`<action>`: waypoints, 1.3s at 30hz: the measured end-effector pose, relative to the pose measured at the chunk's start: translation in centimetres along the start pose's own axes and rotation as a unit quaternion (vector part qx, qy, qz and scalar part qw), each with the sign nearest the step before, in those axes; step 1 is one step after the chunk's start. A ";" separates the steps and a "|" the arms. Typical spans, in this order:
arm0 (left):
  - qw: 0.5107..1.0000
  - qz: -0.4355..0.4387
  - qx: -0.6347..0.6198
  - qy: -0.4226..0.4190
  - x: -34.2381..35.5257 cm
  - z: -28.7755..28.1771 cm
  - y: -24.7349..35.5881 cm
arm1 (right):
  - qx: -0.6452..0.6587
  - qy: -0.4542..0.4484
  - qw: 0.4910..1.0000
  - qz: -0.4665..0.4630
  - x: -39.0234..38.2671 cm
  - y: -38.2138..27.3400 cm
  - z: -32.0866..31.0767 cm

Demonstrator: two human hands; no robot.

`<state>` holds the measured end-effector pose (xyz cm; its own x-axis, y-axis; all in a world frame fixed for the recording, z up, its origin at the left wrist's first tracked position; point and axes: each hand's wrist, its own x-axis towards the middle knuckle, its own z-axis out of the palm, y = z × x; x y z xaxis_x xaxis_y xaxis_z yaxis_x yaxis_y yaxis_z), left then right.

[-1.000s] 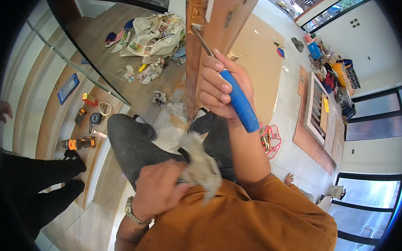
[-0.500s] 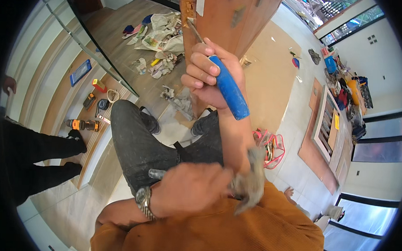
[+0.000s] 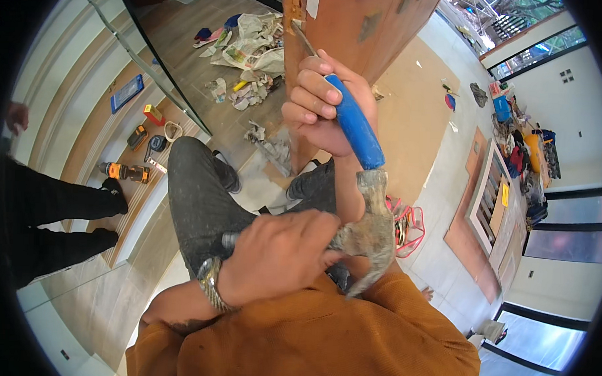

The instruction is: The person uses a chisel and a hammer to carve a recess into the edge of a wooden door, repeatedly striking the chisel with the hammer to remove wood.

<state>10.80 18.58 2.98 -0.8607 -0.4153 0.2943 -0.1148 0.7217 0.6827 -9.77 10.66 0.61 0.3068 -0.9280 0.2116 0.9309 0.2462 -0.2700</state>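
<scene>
Head view: 1 wooden panel (image 3: 346, 47) stands in front of the person. Claw hammer (image 3: 376, 220): left hand (image 3: 275, 260), fingers clamped on the handle; head positioned at the chisel's butt end, contact not determinable. Chisel (image 3: 356, 127), blue-handled: right hand (image 3: 330, 106), fingers clamped around the handle; blade tip at the panel's edge. Wristwatch (image 3: 211, 284): worn on the left wrist.
</scene>
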 end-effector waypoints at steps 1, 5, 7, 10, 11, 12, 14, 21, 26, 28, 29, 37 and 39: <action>1.000 0.001 -0.001 -0.001 -0.1 0.0 0.2 | 0.000 0.001 1.000 -0.001 -0.1 0.2 0.1; 0.995 0.068 -0.027 -0.071 -1.4 0.5 1.3 | -0.037 0.029 0.998 -0.034 0.0 1.9 0.1; 0.994 0.090 -0.035 -0.054 -1.6 0.4 1.3 | -0.057 0.043 0.996 -0.046 0.1 2.3 0.2; 0.995 0.052 -0.072 -0.048 -1.7 0.0 0.5 | -0.055 0.052 0.996 -0.054 0.1 2.5 -0.1; 0.996 0.046 -0.063 -0.044 -1.7 -0.2 0.3 | -0.036 0.020 0.998 -0.053 -0.1 2.5 -0.5; 0.997 0.040 -0.055 -0.040 -1.7 -0.4 0.1 | -0.016 -0.011 0.998 -0.052 -0.3 2.4 -0.7; 0.996 0.041 -0.069 -0.045 -1.9 -0.3 -0.3 | -0.008 -0.035 0.998 -0.043 -0.8 2.2 -1.0; 0.993 0.049 -0.081 -0.072 -1.8 -0.2 -0.4 | -0.036 0.001 0.998 -0.060 -0.1 2.5 -0.2; 0.992 0.054 -0.092 -0.069 -1.6 -0.4 -0.4 | -0.032 0.017 0.998 -0.057 0.4 2.3 0.4; 0.992 0.054 -0.088 -0.067 -1.7 -0.6 -0.2 | -0.042 0.030 0.997 -0.064 0.4 2.5 0.7; 0.992 0.057 -0.092 -0.066 -1.7 -0.6 -0.1 | -0.039 0.030 0.996 -0.069 0.4 2.6 0.9; 0.992 0.066 -0.096 -0.044 -1.4 -0.8 0.1 | -0.024 0.019 0.998 -0.059 0.5 2.2 0.6; 0.994 0.067 -0.084 -0.033 -1.5 -0.9 0.3 | -0.024 0.024 0.997 -0.066 0.7 2.4 0.8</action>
<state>12.49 18.93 3.31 -0.8939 -0.2801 0.3501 0.0836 0.6631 0.7439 -7.11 10.80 0.84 0.1709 -0.9641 0.2033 0.9515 0.1079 -0.2883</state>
